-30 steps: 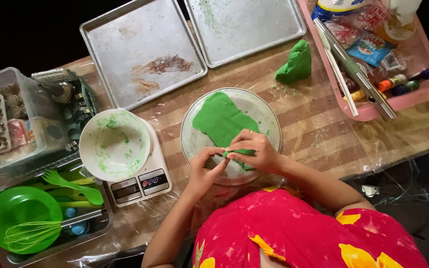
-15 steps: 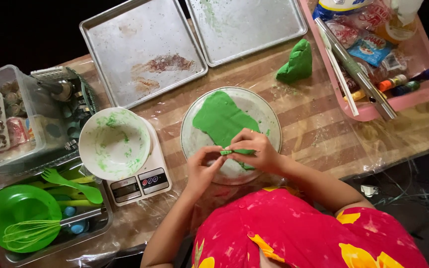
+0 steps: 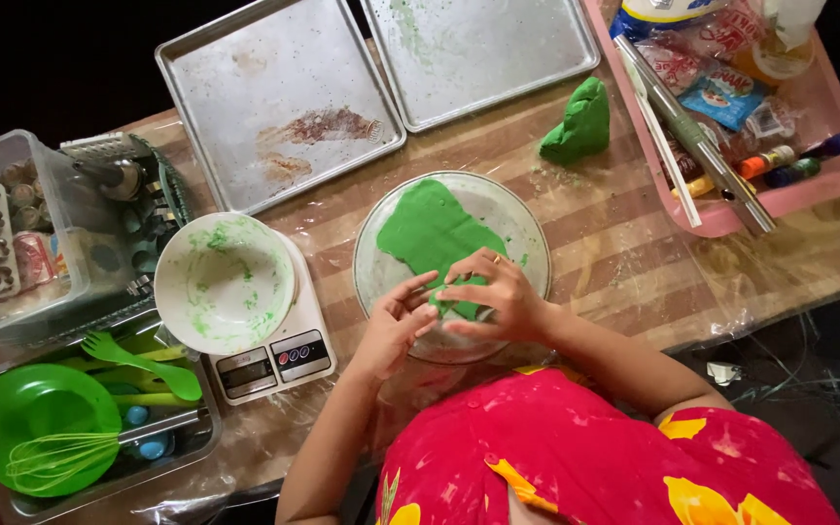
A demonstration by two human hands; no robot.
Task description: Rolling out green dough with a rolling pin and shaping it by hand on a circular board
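Both hands meet over the glass plate [image 3: 381,282]: left hand [image 3: 396,326] and right hand [image 3: 493,297] now pinch the flat green dough [image 3: 430,233] edge nearer together than before, grip pressed together

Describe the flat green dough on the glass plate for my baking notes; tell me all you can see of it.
The flat green dough is a bright, smooth, soft-looking sheet with an uneven outline, lying on the round clear glass plate at the table's middle. Its near edge is pinched between the left hand and the right hand, whose fingers meet over it. A separate green dough lump sits apart, beyond the plate.
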